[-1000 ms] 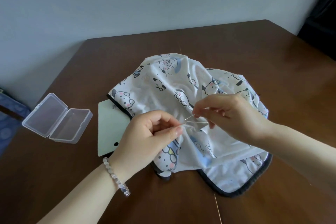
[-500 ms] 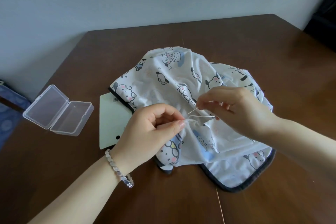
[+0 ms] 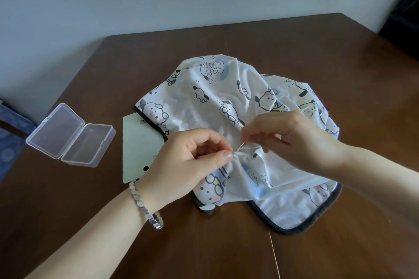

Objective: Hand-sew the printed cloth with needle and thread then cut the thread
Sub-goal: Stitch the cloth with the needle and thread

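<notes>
The coming stitch turns on how the thin silver needle [image 3: 240, 145] lies against the pinched fold. Its long axis slants from near-left to far-right. The lower end meets the fold at the left hand's [image 3: 188, 165] fingertips, and the upper end sits in the right hand's [image 3: 292, 140] fingertips. The fold therefore lies just left of and slightly nearer than the right grip, so the needle would travel leftward along its own axis. The right hand is the one that has the needle.

The left grip is closed, with thumb and forefinger pinching a small ridge of the white printed cloth [image 3: 226, 88]. The cloth lies rumpled on the middle of the brown wooden worktop [image 3: 294, 47]. The right grip is closed too, nipping the needle's far end while the other fingers curl loosely. The thread is too fine to trace with certainty.

The right hand reaches in from the right, palm down, with its wrist over the cloth. The left forearm comes from the near left with the hand turned on its side. Judging by this, the sewing is mid-stitch and the cutting is not yet done.
</notes>
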